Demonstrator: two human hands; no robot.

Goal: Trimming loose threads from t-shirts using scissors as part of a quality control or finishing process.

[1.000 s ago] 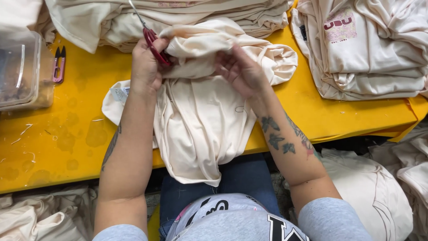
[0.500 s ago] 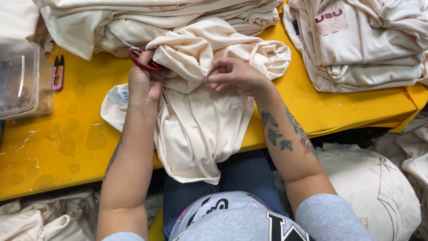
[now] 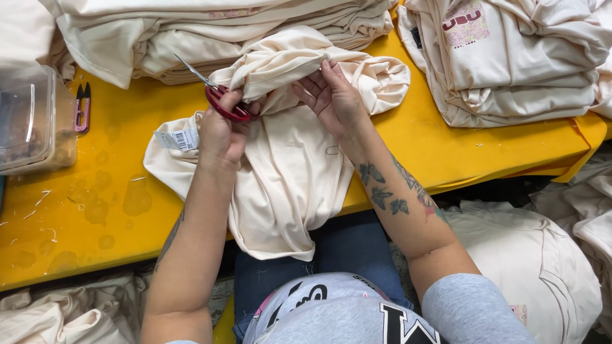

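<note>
Yellow table (image 3: 95, 223) was strewn with thread clippings and flanked by folded cream garment stacks (image 3: 210, 32). Clear plastic container (image 3: 32, 121) at the left edge held contents too blurred to be identified. Cream garment (image 3: 287, 178) was draped over the near edge, bunched beneath both hands. Its fold was pinched by the right hand (image 3: 335, 99); red-handled scissors (image 3: 220, 99) were gripped by the left hand (image 3: 220, 137).
</note>
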